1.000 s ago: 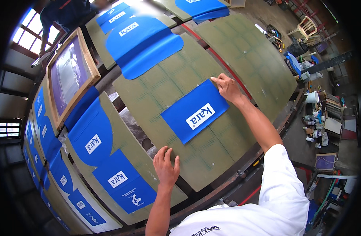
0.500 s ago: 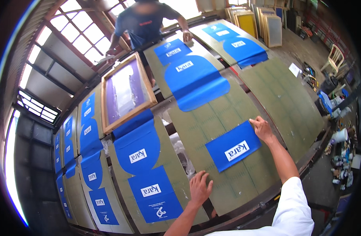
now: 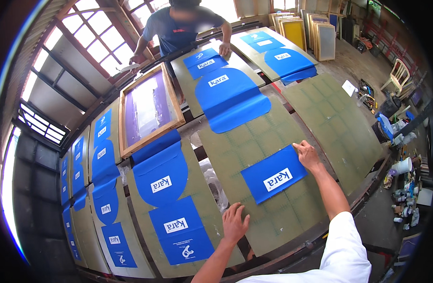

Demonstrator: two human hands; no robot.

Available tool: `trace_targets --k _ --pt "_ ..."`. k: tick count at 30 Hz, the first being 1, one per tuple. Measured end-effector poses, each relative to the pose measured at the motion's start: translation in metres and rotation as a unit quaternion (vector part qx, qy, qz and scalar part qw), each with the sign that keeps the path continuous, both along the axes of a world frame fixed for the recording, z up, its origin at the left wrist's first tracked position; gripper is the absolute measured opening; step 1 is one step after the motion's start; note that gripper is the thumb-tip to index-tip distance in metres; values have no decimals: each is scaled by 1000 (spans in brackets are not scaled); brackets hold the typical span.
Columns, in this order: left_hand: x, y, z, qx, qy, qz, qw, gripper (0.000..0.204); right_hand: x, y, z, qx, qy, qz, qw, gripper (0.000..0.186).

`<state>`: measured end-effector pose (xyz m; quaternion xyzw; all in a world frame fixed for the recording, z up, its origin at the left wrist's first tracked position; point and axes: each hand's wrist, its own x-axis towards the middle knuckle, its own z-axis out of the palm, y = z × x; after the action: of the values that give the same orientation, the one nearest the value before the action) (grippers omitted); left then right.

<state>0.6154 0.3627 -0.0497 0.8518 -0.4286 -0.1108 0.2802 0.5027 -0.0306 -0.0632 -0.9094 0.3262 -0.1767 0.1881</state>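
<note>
A blue printed sheet, cloth-like, with a white panel lies flat on an olive-green board in front of me. At its far right corner my right hand is closed, thumb and fingertips together on the edge. My left hand rests at the board's left edge, fingers spread and apart from the sheet. Farther up the same board lies a larger blue piece with a rounded end. On the board to the left are more blue printed pieces, one rectangular and one rounded.
A wooden-framed printing screen with purple mesh lies across boards at the left. Across the table stands a co-worker, one hand by a blue piece. Frames lean at the back. A chair and scattered containers sit to the right.
The whole view has shifted slightly. My two hands keep about the same places on the sheet's corner and the board's edge. The co-worker appears a little more to the right.
</note>
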Motion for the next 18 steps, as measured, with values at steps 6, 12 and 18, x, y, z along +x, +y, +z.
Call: trace_targets --k 6,12,18 --pt "1 0 2 0 -6 0 1000 42 0 -2 -7 -2 -3 -3 1000 28" --pt "0 0 5 1 4 1 1000 43 0 -1 -9 2 -17 -8 1000 31" --pt "0 2 5 9 15 0 1000 44 1 2 -10 0 -11 -15 1000 33"
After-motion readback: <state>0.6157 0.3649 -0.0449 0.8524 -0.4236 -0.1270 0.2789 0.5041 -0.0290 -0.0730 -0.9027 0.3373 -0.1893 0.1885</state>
